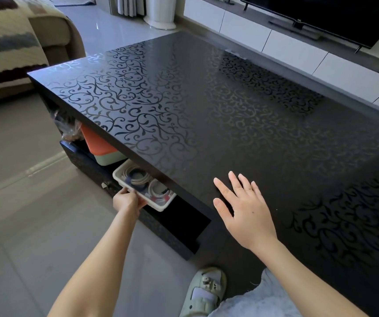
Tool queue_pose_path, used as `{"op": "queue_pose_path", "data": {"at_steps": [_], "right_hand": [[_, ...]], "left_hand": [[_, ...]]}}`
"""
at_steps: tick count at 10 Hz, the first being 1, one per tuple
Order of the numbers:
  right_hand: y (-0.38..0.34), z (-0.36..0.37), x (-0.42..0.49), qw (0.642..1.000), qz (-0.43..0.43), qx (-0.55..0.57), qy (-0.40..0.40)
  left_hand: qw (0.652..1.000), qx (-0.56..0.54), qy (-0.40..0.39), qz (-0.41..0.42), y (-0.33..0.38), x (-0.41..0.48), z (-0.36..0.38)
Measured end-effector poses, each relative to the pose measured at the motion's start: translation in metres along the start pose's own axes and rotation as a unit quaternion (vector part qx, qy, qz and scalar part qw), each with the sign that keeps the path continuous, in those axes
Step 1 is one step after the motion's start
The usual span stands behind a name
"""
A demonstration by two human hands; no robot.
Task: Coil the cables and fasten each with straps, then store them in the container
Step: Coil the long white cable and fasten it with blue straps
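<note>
Gripping the rim of the container (160, 207) on the shelf (184, 216) under the worktop (207, 110), the left hand (126, 200) holds one side only. The right hand (245, 209) is open, fingers spread. That lopsided hold could tip out the cables (138, 177).

The container (160, 207) is a shallow white rectangular plastic tray at 8 o'clock in the view, below the top of the counter (207, 110). Its long axis runs from 10 to 4 o'clock, and its far side is hidden under the edge. Inside lie white cables (136, 176) in flat coils. The coil at the 10 o'clock end carries a blue strap (128, 180). The second coil (157, 191), at the 4 o'clock end, shows red straps (166, 197).
</note>
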State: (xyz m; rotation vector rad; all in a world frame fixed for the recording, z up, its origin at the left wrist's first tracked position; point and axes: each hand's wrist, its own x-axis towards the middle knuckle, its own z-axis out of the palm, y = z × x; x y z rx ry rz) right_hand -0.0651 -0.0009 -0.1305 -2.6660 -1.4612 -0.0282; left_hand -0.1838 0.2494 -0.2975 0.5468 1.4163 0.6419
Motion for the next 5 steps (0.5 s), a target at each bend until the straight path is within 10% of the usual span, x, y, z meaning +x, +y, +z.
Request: {"op": "queue_pose_path", "data": {"at_steps": [5], "right_hand": [[0.001,0.002,0.001,1.0,-0.002,0.0,-0.007]], "left_hand": [[0.997,0.06,-0.041,-0.002,0.004,-0.017,0.0]]}}
